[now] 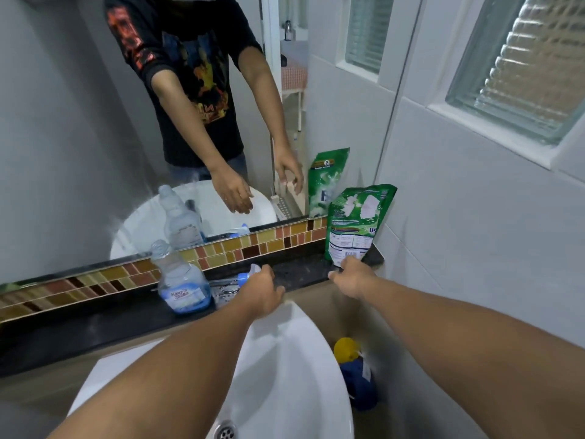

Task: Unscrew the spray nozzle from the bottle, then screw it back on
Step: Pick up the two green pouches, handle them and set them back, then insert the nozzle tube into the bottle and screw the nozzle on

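Observation:
A clear bottle [181, 282] with blue liquid and a white label stands upright on the dark counter [95, 327], its neck bare with no nozzle on it. The white and blue spray nozzle [250, 271] lies on its side on the counter to the bottle's right, its thin tube pointing toward the bottle. My left hand [264, 293] hovers just over the nozzle's near end, fingers loose and apart, not closed on it. My right hand [351, 277] reaches further right with its fingers spread, their tips at the lower edge of a green pouch.
A green refill pouch [357, 223] leans in the counter's right corner against the tiled wall. A mirror [95, 153] above a mosaic strip reflects the scene. The white washbasin [285, 359] lies below my arms. A yellow and blue object [354, 369] sits on the floor at right.

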